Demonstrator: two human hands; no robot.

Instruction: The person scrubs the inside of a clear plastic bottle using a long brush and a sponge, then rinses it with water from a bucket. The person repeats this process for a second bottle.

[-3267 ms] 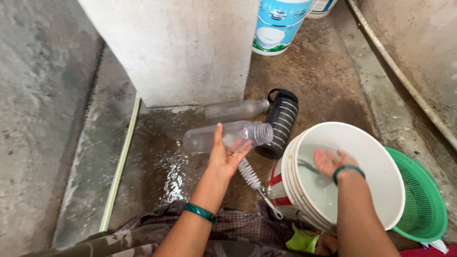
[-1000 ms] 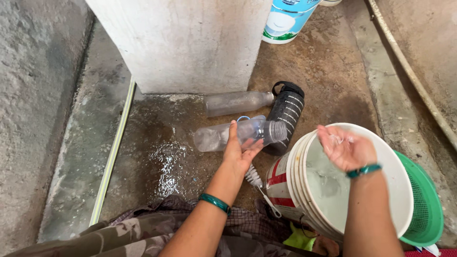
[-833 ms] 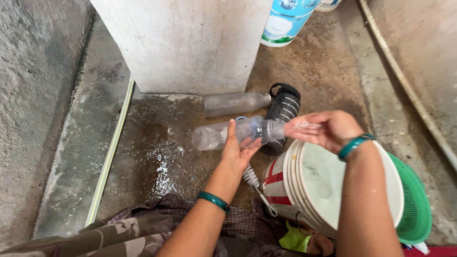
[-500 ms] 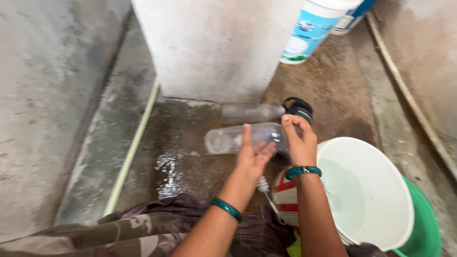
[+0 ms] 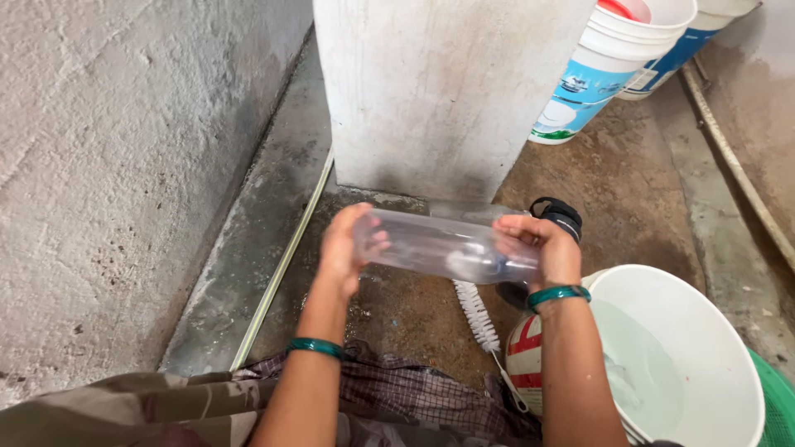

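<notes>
Clear plastic bottle: one, horizontal, left hand grip closed on base, right hand on neck.

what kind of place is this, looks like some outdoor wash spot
Probably a rough washing area, perhaps a yard or utility corner. The floor is wet bare concrete beside a concrete pillar, a white bucket holds water, and a bottle brush lies below the clear plastic bottle held in both hands.
</notes>
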